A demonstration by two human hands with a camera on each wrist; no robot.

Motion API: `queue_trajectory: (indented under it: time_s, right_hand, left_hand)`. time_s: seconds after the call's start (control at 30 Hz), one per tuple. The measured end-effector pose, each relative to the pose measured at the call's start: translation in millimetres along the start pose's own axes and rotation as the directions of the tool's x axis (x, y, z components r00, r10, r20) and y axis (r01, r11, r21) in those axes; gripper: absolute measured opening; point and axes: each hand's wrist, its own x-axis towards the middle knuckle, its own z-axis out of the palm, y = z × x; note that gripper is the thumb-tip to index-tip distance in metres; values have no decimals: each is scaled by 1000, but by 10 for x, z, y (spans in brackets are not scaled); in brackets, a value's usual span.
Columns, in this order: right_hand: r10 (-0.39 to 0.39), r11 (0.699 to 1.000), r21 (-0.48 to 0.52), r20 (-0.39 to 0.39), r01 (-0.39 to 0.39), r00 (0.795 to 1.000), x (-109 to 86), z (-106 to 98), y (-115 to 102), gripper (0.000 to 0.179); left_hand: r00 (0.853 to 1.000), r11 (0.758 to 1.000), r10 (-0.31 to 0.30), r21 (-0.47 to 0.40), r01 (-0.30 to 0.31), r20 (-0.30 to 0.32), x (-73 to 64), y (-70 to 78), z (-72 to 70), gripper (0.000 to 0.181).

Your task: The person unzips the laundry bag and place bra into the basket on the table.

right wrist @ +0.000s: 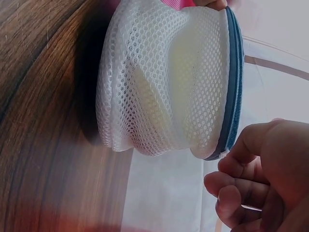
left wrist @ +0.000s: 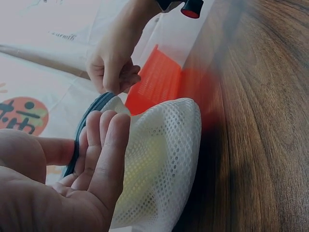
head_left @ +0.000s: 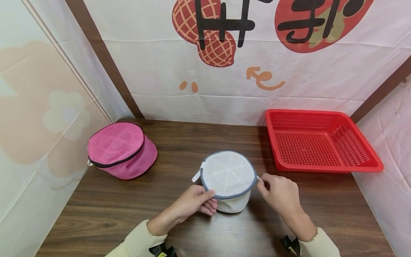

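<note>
A white mesh laundry bag (head_left: 229, 173) with a grey-blue zippered rim stands upright on the wooden table, its round lid facing up. My left hand (head_left: 199, 201) pinches the near-left part of that rim, thumb on top and fingers below. At the right side of the rim, my right hand (head_left: 282, 192) pinches the small zipper pull (right wrist: 223, 153) between thumb and forefinger. The zipper lies along the lid's edge with the lid flat over the opening. Through the mesh wall (left wrist: 159, 159) something pale yellow shows inside. A white loop tab (head_left: 196, 175) sticks out at the left.
A pink mesh laundry bag (head_left: 117, 146) with a black zippered rim stands at the table's back left. At the back right is a red plastic basket (head_left: 324, 167) with perforated walls. Printed cloth walls (head_left: 154, 64) border the table (head_left: 192, 139) at the back and sides.
</note>
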Motion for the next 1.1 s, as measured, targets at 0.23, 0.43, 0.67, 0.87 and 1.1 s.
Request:
queue_trajectory:
  time_s: [0.23,0.43,0.67,0.87,1.1]
  right_hand:
    - [3,1000,0,8,-3,1000,-13,-8,-26,34]
    - [-5,1000,6,-3,5,1000,-30,-18,-50,37]
    - [-16,1000,16,-1,16,1000,-74,-46,-92,39]
    - [-37,999,19,-1,37,999,-120,-59,-133,39]
    - [-41,998,41,7,40,999,-152,-75,-185,39]
  left_hand:
    - [1000,1000,2,-11,-2,-27,25,-1,-13,37]
    - [999,1000,5,-2,-5,-37,20,17,-11,35]
    - [999,1000,7,3,-7,-45,11,26,-9,28]
    - [999,1000,11,-16,-12,-33,19,19,-24,37]
    - [999,1000,14,-16,-15,-28,18,19,-40,38]
